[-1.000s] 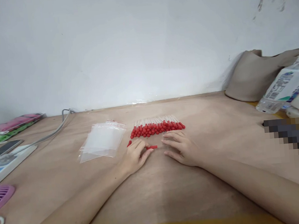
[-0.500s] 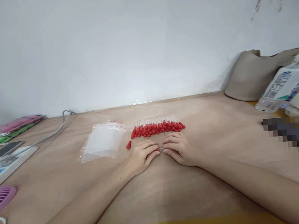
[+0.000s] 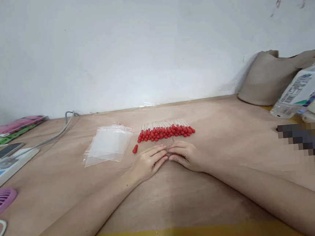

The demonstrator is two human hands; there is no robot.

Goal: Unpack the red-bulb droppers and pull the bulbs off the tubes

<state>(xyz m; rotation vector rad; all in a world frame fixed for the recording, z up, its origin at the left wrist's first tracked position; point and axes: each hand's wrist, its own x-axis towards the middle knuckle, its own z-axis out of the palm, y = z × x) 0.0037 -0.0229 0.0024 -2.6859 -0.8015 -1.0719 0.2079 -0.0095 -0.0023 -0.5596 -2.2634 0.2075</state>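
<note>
My left hand (image 3: 151,162) is closed around a small red rubber bulb (image 3: 165,155), mostly hidden by the fingers. My right hand (image 3: 187,155) pinches a thin clear glass tube (image 3: 169,155) that meets the bulb between the two hands, whose fingertips almost touch. Just beyond them lies a row of glass droppers (image 3: 166,133), red bulbs facing me and clear tubes toward the wall. Another clear tube (image 3: 173,139) rests between that row and my right fingers. Left of my left hand is a loose red bulb (image 3: 135,149).
Clear zip bags (image 3: 107,144) are stacked on the brown-covered table at left. Farther left are a power strip (image 3: 25,158) with a grey cable, a phone (image 3: 9,150) and a purple slatted object (image 3: 1,203). A plastic bottle (image 3: 295,93) leans by a beige container (image 3: 264,79) at right.
My right hand has moved left, closing the gap to my left hand, and less of the tube shows between them. The view has shifted slightly.
</note>
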